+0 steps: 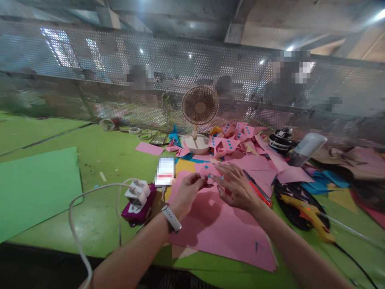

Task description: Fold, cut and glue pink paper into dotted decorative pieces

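My left hand (pixel 191 188), wearing a white wristband (pixel 171 219), is closed with thumb and forefinger pinching the lower edge of a small pink paper piece (pixel 201 167). Small blue diamonds (pixel 206 167) mark that piece. My right hand (pixel 237 186) has its fingers stretched out over the piece, the fingertips close to a blue diamond and to my left fingers. Another blue bit shows by the right fingers. Below both hands lies a stack of large pink paper sheets (pixel 222 233). The right hand partly hides the small piece.
A small fan (pixel 200 106) stands behind folded pink papers (pixel 228 144). On the right, a yellow glue gun (pixel 309 214) rests on a black plate. Left are a phone (pixel 165 171), a purple power block (pixel 140 212) with white plugs, a looping cable and a green sheet (pixel 39 188).
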The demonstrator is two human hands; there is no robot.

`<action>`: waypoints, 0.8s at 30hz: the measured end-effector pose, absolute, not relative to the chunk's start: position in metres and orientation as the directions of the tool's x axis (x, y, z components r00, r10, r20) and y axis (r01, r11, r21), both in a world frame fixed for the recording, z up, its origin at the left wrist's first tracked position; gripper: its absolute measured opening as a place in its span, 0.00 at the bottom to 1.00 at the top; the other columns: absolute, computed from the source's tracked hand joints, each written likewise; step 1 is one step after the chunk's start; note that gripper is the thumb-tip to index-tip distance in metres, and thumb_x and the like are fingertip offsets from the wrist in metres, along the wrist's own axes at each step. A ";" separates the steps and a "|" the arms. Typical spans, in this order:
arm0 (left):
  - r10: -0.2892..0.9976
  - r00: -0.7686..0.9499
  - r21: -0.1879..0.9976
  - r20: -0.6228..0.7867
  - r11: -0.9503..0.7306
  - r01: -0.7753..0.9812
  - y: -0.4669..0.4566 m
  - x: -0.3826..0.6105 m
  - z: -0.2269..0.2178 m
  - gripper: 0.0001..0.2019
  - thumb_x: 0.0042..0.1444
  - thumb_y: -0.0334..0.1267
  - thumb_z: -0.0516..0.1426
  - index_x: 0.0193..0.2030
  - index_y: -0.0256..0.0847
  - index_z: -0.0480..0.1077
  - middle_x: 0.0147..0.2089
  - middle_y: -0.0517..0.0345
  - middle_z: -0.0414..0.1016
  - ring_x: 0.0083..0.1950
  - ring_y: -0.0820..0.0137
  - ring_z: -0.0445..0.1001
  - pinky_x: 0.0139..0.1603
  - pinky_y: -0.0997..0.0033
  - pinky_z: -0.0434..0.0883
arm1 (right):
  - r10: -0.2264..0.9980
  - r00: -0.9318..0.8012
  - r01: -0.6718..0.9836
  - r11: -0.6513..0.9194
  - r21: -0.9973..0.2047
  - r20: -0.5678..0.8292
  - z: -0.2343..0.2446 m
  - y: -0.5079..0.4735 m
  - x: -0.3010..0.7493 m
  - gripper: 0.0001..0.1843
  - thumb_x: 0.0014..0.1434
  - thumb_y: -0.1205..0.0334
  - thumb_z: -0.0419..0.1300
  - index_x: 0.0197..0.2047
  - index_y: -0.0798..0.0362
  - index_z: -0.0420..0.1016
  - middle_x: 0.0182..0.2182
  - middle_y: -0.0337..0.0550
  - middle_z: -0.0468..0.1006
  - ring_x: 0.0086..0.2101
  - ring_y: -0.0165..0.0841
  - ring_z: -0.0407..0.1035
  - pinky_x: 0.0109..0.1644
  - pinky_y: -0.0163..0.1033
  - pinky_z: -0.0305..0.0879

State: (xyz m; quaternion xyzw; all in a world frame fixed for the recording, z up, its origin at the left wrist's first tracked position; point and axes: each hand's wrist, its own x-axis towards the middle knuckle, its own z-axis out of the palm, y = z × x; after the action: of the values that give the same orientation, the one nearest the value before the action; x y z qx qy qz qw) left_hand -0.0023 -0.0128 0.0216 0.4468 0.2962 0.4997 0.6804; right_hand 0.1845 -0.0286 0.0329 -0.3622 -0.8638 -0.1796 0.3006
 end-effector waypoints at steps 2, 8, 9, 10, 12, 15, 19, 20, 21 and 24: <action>0.946 0.321 0.899 0.036 0.110 -0.424 -0.013 -0.003 0.021 0.11 0.47 0.40 0.64 0.28 0.36 0.68 0.30 0.57 0.74 0.34 0.69 0.75 0.46 0.64 0.69 | 0.532 -0.537 0.738 0.672 0.059 0.655 0.033 -0.028 0.185 0.24 0.51 0.67 0.56 0.53 0.45 0.70 0.59 0.47 0.62 0.58 0.43 0.55 0.59 0.55 0.52; 0.950 0.312 0.887 0.023 0.124 -0.445 -0.012 -0.003 0.020 0.11 0.47 0.41 0.64 0.29 0.36 0.68 0.30 0.59 0.73 0.34 0.70 0.75 0.47 0.64 0.70 | 0.523 -0.503 0.727 0.686 0.010 0.688 0.034 -0.030 0.181 0.21 0.50 0.67 0.56 0.48 0.43 0.73 0.55 0.44 0.67 0.56 0.42 0.58 0.59 0.55 0.53; 0.951 0.309 0.887 0.025 0.122 -0.446 -0.012 -0.003 0.020 0.11 0.47 0.41 0.64 0.29 0.36 0.69 0.30 0.59 0.73 0.34 0.70 0.75 0.47 0.65 0.70 | 0.517 -0.506 0.726 0.687 0.017 0.690 0.034 -0.030 0.180 0.21 0.50 0.67 0.56 0.48 0.44 0.73 0.54 0.45 0.68 0.55 0.41 0.59 0.59 0.55 0.53; 0.950 0.310 0.889 0.028 0.118 -0.443 -0.012 -0.003 0.020 0.11 0.47 0.40 0.64 0.29 0.36 0.69 0.30 0.59 0.73 0.35 0.70 0.75 0.47 0.65 0.70 | 0.511 -0.510 0.725 0.688 0.027 0.692 0.034 -0.030 0.180 0.21 0.50 0.67 0.56 0.48 0.44 0.73 0.53 0.45 0.68 0.55 0.41 0.59 0.59 0.55 0.53; 0.949 0.313 0.896 0.039 0.105 -0.432 -0.012 -0.002 0.020 0.10 0.48 0.40 0.63 0.30 0.35 0.70 0.31 0.57 0.73 0.35 0.70 0.74 0.47 0.65 0.70 | 0.501 -0.515 0.727 0.686 0.045 0.695 0.033 -0.030 0.180 0.20 0.51 0.67 0.56 0.47 0.45 0.74 0.52 0.46 0.69 0.55 0.41 0.60 0.59 0.54 0.53; 0.946 0.319 0.905 0.057 0.086 -0.418 -0.012 -0.002 0.020 0.10 0.49 0.41 0.62 0.31 0.35 0.70 0.32 0.55 0.74 0.35 0.71 0.74 0.46 0.65 0.70 | 0.504 -0.521 0.730 0.682 0.053 0.689 0.033 -0.029 0.180 0.19 0.52 0.67 0.56 0.48 0.44 0.73 0.52 0.45 0.69 0.54 0.40 0.61 0.59 0.54 0.53; 0.944 0.324 0.904 0.055 0.090 -0.417 -0.013 -0.002 0.021 0.11 0.49 0.41 0.63 0.30 0.35 0.70 0.32 0.56 0.74 0.35 0.70 0.74 0.46 0.65 0.70 | 0.508 -0.528 0.727 0.684 0.053 0.681 0.032 -0.028 0.181 0.20 0.52 0.66 0.56 0.49 0.43 0.72 0.53 0.45 0.69 0.54 0.39 0.61 0.59 0.54 0.53; 0.944 0.325 0.904 0.055 0.091 -0.418 -0.013 -0.002 0.021 0.11 0.49 0.42 0.62 0.30 0.35 0.70 0.32 0.56 0.74 0.35 0.70 0.74 0.46 0.65 0.70 | 0.510 -0.527 0.729 0.683 0.052 0.680 0.032 -0.028 0.181 0.20 0.52 0.66 0.56 0.49 0.43 0.72 0.53 0.45 0.69 0.54 0.39 0.61 0.59 0.54 0.53; 0.944 0.326 0.904 0.057 0.090 -0.418 -0.013 -0.002 0.021 0.11 0.49 0.42 0.62 0.30 0.35 0.70 0.32 0.56 0.74 0.35 0.70 0.74 0.46 0.65 0.70 | 0.514 -0.526 0.731 0.680 0.052 0.678 0.031 -0.028 0.181 0.20 0.53 0.66 0.56 0.49 0.43 0.72 0.53 0.45 0.69 0.54 0.39 0.61 0.59 0.54 0.53; 0.944 0.323 0.906 0.071 0.074 -0.416 -0.013 -0.002 0.021 0.10 0.50 0.41 0.62 0.30 0.35 0.70 0.31 0.57 0.73 0.35 0.70 0.73 0.46 0.65 0.70 | 0.523 -0.525 0.737 0.674 0.052 0.671 0.030 -0.028 0.180 0.20 0.53 0.66 0.56 0.50 0.45 0.72 0.53 0.46 0.69 0.54 0.39 0.61 0.59 0.53 0.52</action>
State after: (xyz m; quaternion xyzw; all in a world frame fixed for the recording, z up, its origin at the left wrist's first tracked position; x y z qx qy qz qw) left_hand -0.0015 -0.0132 0.0205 0.4563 0.2892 0.5047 0.6734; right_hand 0.1802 -0.0277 0.0303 -0.3678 -0.8571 -0.1673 0.3196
